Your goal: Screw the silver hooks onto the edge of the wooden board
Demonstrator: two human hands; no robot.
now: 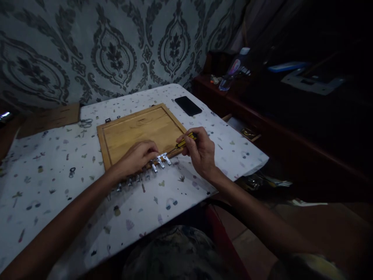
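Note:
A wooden board (140, 134) with a groove near its border lies flat on the table. Along its near edge runs a shiny metal hook rack (162, 160), with several hooks sticking out toward me. My left hand (140, 155) rests over the board's near edge, its curled fingers gripping the rack; part of the rack is hidden under it. In my right hand (200, 149) is a screwdriver (186, 140) with a yellow and black handle. Its shaft slants down to the left, and the tip is close to the rack's right end; whether it touches a screw I cannot tell.
A patterned white cloth covers the table (192, 198). A black phone (188, 105) lies beyond the board at right. Scissors (85, 123) and a cardboard piece (49, 119) lie at left. A bottle (233, 70) stands on dark furniture at right, above an open drawer (247, 132).

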